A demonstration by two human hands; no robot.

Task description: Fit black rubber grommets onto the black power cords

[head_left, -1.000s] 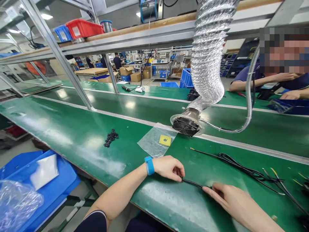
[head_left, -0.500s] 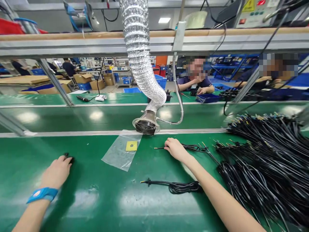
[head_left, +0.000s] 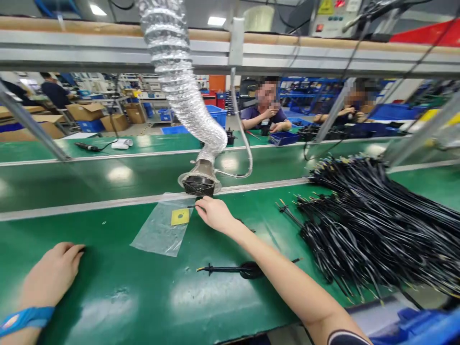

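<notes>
The right hand [head_left: 216, 214] has its thumb and fingers closed in a pinch on a thin black cable [head_left: 191, 207], near one end. That end points left, over the right edge of a clear flat plastic bag [head_left: 155, 237] with a yellow square card with a round hole [head_left: 175, 218] at its upper right. A bit of black cord shows just right of the right wrist.

The left hand [head_left: 50, 278], with a blue wristband [head_left: 27, 320], is low over the left of the green worktop [head_left: 143, 297]. Its fingers are bent and drawn together, the tips near the surface; whether they grip something small, I cannot tell.

A coiled black cable with a small black collar [head_left: 230, 269] lies on the near part of the worktop, its collared end to the left, its coil partly behind the right forearm. A large heap of black cables [head_left: 373, 230] covers the right side. A round black fan inlet [head_left: 199, 185] under a silver corrugated duct [head_left: 176, 81] hangs just beyond the right hand.
</notes>
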